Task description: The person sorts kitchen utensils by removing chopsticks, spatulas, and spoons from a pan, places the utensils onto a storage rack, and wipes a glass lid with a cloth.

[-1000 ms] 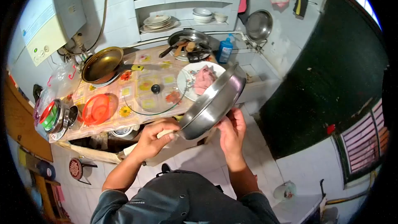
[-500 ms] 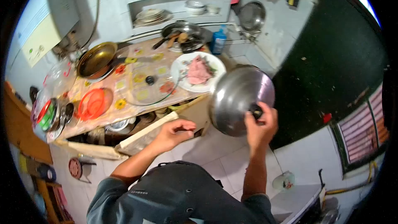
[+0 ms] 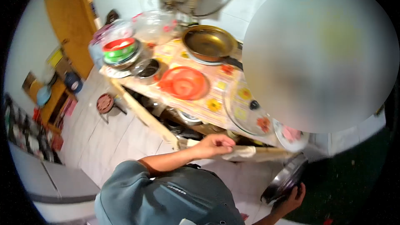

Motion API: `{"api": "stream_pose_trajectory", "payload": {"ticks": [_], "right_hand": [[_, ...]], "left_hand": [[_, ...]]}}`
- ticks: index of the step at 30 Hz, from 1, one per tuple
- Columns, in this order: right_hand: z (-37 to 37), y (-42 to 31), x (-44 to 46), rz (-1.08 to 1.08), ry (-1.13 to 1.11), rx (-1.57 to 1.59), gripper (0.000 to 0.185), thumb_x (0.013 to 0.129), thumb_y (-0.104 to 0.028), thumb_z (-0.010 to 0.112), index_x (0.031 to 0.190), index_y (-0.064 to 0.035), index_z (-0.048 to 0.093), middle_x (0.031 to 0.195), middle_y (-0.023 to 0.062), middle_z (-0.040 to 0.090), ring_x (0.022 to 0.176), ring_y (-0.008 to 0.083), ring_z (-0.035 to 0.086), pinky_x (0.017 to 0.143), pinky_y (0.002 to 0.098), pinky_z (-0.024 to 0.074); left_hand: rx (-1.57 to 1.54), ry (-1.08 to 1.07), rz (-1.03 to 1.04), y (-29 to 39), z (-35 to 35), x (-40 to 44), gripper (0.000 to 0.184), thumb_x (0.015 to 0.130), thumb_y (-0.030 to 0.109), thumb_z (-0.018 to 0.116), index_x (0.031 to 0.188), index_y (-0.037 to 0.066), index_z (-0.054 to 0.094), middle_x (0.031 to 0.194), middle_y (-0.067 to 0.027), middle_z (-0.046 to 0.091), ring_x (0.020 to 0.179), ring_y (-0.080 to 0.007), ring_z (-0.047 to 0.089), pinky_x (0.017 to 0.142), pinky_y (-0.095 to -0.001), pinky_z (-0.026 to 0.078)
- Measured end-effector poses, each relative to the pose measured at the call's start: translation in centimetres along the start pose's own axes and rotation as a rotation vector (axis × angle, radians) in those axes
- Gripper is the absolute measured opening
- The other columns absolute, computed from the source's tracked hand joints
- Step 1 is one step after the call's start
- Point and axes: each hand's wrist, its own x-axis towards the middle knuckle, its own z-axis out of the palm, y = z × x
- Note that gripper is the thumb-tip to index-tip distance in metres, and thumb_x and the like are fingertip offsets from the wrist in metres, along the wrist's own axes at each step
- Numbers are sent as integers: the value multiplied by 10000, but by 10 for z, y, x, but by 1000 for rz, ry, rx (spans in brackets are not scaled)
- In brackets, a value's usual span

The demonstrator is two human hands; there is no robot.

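Observation:
On the lower right, my right hand (image 3: pixel 294 201) grips a domed metal pot lid (image 3: pixel 284 179), held out tilted on its side beside the counter's end. Its knob is hidden behind my fingers. Near the counter's front edge, my left hand (image 3: pixel 214 145) hovers with fingers loosely curled and a small gap to the thumb, nothing visible in it. Closest to that hand on the counter is a clear glass lid (image 3: pixel 239 116) with a black knob. A white plate (image 3: pixel 287 143) with pink meat (image 3: pixel 291 133) shows partly; a large blurred disc covers the rest.
On the patterned tablecloth stand an orange plastic basin (image 3: pixel 183 83), a brown frying pan (image 3: pixel 209 43), a small pot (image 3: pixel 148 70) and stacked bowls (image 3: pixel 121 52). Below, the open cabinet panel (image 3: pixel 141 114) juts out. A small stool (image 3: pixel 106 103) stands on the tiled floor.
My view has swung left, so the counter appears shifted right. The metal lid has turned from facing me to nearly edge-on, still in my right hand. My left hand stays loosely curled.

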Motion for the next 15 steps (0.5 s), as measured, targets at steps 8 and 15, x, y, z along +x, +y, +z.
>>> {"api": "stream_pose_trajectory", "payload": {"ticks": [8, 15], "right_hand": [[80, -61, -14, -173, -273, 141, 283, 791, -152, 676, 1029, -41, 570, 933, 44, 545, 798, 153, 497, 690, 296, 432], [111, -97, -45, -104, -361, 298, 305, 669, -49, 696, 956, -44, 594, 865, 26, 556, 778, 142, 557, 676, 280, 478]], "left_hand": [[175, -302, 69, 34, -2, -8, 529, 855, 285, 665, 1271, 27, 465, 1150, -79, 563, 1074, -135, 498, 920, -302, 403], [153, -395, 35, 43, 12, -7, 271, 902, 164, 599, 1121, 7, 573, 1019, -36, 611, 961, -98, 521, 846, -279, 436]]}}
